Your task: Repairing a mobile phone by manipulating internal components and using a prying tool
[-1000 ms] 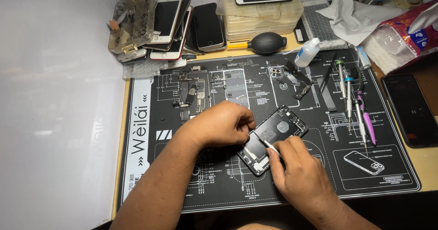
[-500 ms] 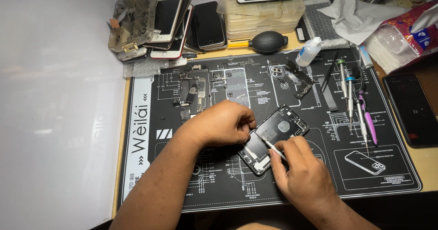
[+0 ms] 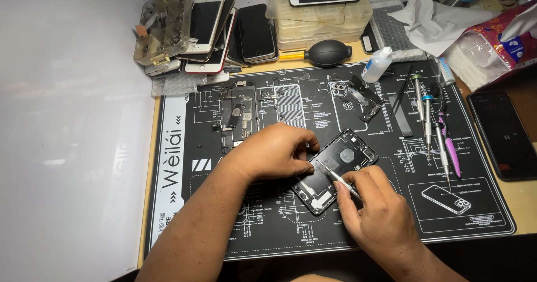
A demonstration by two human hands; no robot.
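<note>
Presently: left hand (image 3: 279, 153), fingers curled, pins opened black smartphone housing (image 3: 335, 170) on black printed repair mat (image 3: 268, 226); right hand (image 3: 375, 209) pinches slim metal tweezers (image 3: 337, 176).

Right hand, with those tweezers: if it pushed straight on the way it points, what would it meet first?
Probably the left hand's fingertips on the opened phone housing; the right hand aims its tweezers up-left.

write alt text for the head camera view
Two hands work on an opened black phone housing on a black repair mat: the left hand steadies it, the right hand holds thin metal tweezers to its inside. Screwdrivers lie at right, stacked phones behind.
</note>
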